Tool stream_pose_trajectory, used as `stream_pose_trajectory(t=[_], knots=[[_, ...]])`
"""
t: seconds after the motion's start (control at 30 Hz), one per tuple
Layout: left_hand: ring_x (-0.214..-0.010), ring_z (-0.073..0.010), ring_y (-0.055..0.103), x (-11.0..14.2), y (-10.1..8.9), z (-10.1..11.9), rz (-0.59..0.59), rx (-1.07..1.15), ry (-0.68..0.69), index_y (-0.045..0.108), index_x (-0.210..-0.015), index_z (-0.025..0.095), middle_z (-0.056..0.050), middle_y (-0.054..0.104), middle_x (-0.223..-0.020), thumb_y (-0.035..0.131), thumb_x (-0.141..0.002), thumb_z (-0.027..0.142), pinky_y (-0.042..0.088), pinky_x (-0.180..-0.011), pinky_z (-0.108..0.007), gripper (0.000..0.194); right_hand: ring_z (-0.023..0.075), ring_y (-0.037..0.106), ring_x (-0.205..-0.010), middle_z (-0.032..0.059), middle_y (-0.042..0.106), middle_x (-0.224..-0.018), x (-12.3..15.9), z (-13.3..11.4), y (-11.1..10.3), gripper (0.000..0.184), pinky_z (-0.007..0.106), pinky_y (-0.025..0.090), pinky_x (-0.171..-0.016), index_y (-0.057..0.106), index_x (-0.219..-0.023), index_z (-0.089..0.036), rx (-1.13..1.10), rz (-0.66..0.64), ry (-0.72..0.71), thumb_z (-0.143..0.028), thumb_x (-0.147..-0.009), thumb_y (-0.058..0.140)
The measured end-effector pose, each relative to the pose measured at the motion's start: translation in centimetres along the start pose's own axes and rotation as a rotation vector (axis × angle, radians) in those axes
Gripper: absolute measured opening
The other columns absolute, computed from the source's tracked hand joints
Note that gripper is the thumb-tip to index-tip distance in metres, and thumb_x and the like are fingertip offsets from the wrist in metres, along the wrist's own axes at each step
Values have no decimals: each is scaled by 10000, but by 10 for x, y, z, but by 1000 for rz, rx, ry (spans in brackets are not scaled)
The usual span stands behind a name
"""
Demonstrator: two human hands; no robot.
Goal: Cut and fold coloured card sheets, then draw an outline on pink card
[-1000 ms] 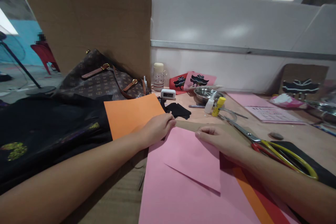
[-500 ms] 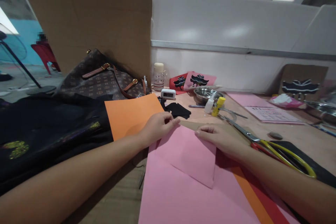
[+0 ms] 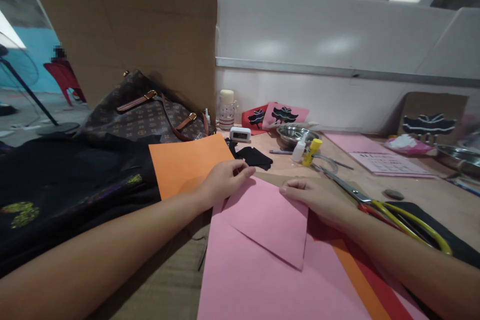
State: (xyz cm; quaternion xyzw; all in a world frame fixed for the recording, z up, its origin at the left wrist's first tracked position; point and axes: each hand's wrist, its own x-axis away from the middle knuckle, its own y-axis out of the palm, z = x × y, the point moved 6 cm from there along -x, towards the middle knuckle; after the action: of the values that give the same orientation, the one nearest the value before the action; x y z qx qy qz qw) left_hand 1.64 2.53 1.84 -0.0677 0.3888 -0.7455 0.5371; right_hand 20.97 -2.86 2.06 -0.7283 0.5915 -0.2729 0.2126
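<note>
A small piece of pink paper (image 3: 272, 225), which looks folded, is held by its far edge between my two hands. My left hand (image 3: 228, 180) pinches its upper left corner, thumb against fingers. At the upper right edge, my right hand (image 3: 311, 197) grips it in the same way. Beneath lies a larger pink sheet (image 3: 255, 280), with orange and red sheets showing from under it on the right. An orange sheet (image 3: 187, 160) lies just beyond my left wrist. Scissors (image 3: 390, 212) with yellow and red handles rest past my right forearm.
A glue stick (image 3: 312, 152) and a white squeeze bottle (image 3: 299, 150) stand near a metal bowl (image 3: 294, 135). Black paper scraps (image 3: 255, 157) and a white timer (image 3: 240, 134) lie further back. To the left are a brown handbag (image 3: 150, 110) and black cloth (image 3: 82, 185).
The small pink paper's near edge has dropped and tilted very slightly. Both hands keep their hold in nearly the same place.
</note>
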Motion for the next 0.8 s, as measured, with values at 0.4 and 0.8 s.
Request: stream_pose_trajectory(t=[0.4, 0.8], knots=[[-804, -179, 636, 14, 19, 19, -139, -99, 221, 705, -894, 227, -13, 726, -881, 518, -942, 375, 421, -689, -266, 243, 143, 382, -635, -11, 401, -646, -1, -7, 10, 284, 270, 263, -549, 482, -641, -196, 142, -104, -131, -378, -858, 486], [-780, -169, 652, 6, 9, 10, -62, -71, 83, 715, -839, 225, 4, 734, -847, 512, -920, 343, 436, -666, -255, 249, 110, 304, -588, -36, 289, -639, -3, 9, 8, 373, 260, 204, -510, 343, -641, -198, -1, -105, -48, -424, -867, 535]])
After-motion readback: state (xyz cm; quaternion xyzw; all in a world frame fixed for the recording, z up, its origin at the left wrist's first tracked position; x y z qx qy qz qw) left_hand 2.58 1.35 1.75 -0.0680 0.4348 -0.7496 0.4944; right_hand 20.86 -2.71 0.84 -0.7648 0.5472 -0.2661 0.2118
